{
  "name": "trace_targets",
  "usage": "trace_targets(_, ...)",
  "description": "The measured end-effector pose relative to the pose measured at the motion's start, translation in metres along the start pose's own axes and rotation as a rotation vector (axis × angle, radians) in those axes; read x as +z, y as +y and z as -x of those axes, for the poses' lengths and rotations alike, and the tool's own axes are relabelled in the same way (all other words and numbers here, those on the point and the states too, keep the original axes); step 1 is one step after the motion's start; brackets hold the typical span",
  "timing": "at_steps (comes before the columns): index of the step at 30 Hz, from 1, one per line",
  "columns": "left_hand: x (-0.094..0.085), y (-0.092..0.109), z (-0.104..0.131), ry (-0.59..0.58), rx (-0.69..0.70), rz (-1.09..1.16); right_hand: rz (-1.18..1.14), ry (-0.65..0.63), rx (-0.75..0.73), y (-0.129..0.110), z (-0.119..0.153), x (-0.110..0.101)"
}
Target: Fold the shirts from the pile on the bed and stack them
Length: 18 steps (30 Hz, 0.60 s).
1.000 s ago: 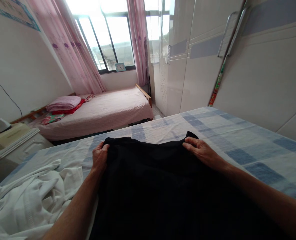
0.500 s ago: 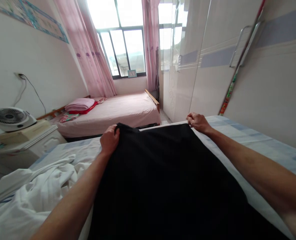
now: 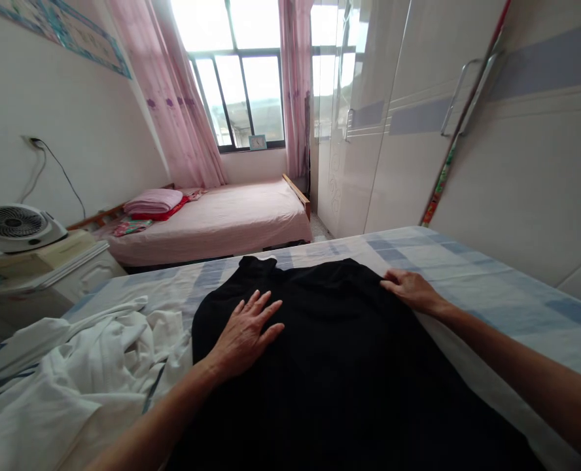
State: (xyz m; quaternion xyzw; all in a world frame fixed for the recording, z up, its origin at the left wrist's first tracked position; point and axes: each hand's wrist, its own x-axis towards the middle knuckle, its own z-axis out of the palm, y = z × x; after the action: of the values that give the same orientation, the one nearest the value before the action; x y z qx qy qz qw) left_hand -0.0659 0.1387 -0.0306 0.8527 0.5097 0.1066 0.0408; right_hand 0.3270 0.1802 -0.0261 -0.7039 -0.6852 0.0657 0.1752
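Observation:
A black garment (image 3: 330, 353) lies spread over the bed in front of me, its far edge uneven and its near end running out of view at the bottom. Which kind of garment it is, I cannot tell. My left hand (image 3: 251, 327) rests flat on its upper left part, fingers spread. At the upper right edge, my right hand (image 3: 411, 288) pinches the cloth between thumb and fingers. White crumpled clothing (image 3: 108, 360) with dark stripes lies to the left, beside the garment.
The bed has a blue and white checked sheet (image 3: 467, 268). Beyond it stands a second bed with a pink sheet (image 3: 231, 216). A fan (image 3: 20, 226) sits on a cabinet at the left. Tall glossy wardrobes (image 3: 398, 170) line the right side.
The garment's far edge has come down from a raised, stretched hold onto the bed. My left hand has let go and now lies flat on it; my right hand moved right and lower.

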Motion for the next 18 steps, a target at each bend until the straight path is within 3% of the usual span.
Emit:
trace_targets(4,0.008,0.009,0.003,-0.099,-0.02,0.012,0.001,0.156,0.146,0.01,-0.011,-0.003)
trace_targets(8,-0.016,0.007,0.033,-0.023,-0.046,0.084,0.014,0.123,0.207,0.021,0.007,-0.012)
trace_targets(11,-0.046,0.008,0.093,-0.05,0.018,0.211,-0.041,0.161,0.097,0.029,0.049,-0.025)
trace_targets(13,-0.06,0.009,0.145,-0.137,0.041,0.281,-0.137,0.078,-0.031,0.036,0.086,-0.033)
trace_targets(16,-0.066,0.009,0.214,-0.183,0.048,0.283,-0.225,-0.146,-0.218,0.047,0.141,-0.036)
trace_targets(18,-0.059,0.008,0.241,-0.144,0.053,0.238,-0.198,-0.246,-0.312,0.05,0.167,-0.031)
